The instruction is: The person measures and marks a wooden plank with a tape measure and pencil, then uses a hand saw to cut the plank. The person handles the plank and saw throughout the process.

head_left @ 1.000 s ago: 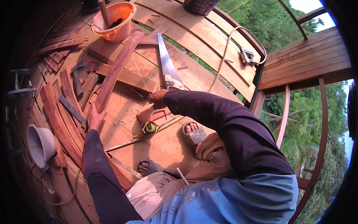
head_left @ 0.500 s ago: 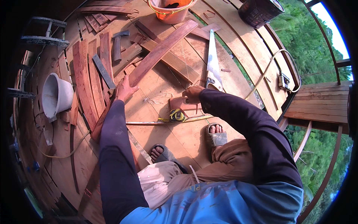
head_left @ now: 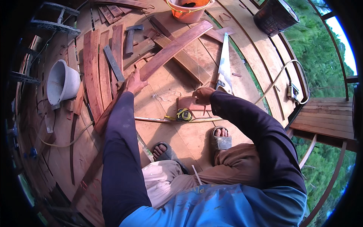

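My left hand [head_left: 135, 82] is closed on the near end of a long reddish wooden board [head_left: 174, 51], which slants away to the far right across a grooved plank [head_left: 185, 62]. My right hand [head_left: 203, 95] has its fingers bent in a pinch; what they hold is too small to make out. Just below it lies a short reddish wood block [head_left: 185, 102], and against that rests a yellow and black tape measure [head_left: 184, 114]. A handsaw [head_left: 224, 62] with a pale blade lies beyond my right hand. Tangled thin string [head_left: 164, 96] lies between my hands.
A hammer-like tool [head_left: 130, 39] and several boards [head_left: 90, 72] lie at the left, near a white bucket [head_left: 63, 83]. An orange bucket [head_left: 189, 15] and a dark bucket [head_left: 276, 17] stand at the far side. A pale cable [head_left: 278, 77] loops along the right edge, where gaps show greenery.
The whole scene has shifted slightly to the right in the view. Both hands keep nearly the same places, the left on the board and the right by the wood block.
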### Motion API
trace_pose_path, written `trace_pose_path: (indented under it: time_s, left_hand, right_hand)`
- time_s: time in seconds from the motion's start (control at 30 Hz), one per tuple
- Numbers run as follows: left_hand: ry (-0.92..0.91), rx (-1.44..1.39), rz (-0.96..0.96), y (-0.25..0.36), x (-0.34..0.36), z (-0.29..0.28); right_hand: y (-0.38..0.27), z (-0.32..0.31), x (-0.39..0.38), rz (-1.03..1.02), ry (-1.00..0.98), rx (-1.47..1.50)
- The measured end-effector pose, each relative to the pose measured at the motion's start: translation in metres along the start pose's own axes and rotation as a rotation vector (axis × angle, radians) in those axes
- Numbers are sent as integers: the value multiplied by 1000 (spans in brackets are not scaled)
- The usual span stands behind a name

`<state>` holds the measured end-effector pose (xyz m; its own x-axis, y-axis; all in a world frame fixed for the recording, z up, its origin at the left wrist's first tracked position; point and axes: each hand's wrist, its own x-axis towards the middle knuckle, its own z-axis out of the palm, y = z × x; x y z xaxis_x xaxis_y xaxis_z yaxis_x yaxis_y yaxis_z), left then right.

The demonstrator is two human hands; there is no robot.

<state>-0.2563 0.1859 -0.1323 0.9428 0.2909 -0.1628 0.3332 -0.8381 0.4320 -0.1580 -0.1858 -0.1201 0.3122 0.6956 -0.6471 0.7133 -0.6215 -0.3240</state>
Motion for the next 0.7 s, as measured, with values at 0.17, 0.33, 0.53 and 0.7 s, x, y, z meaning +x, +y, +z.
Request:
trace_pose_path:
  time_s: [0.17,0.33,0.53,0.7]
  left_hand:
    - [-30,-18,-25,-3,3,1]
    - [-29,4,-22,0,1,-4]
    - [-214,-97,-52,0,9,-28]
    - [-242,-146,-8,0,15,-43]
  right_hand:
    - [-1,0,0,26,-5,16]
    - [2,2,2,9,15,28]
    - [5,5,4,-16,31,2]
    - [5,6,1,-33,61,15]
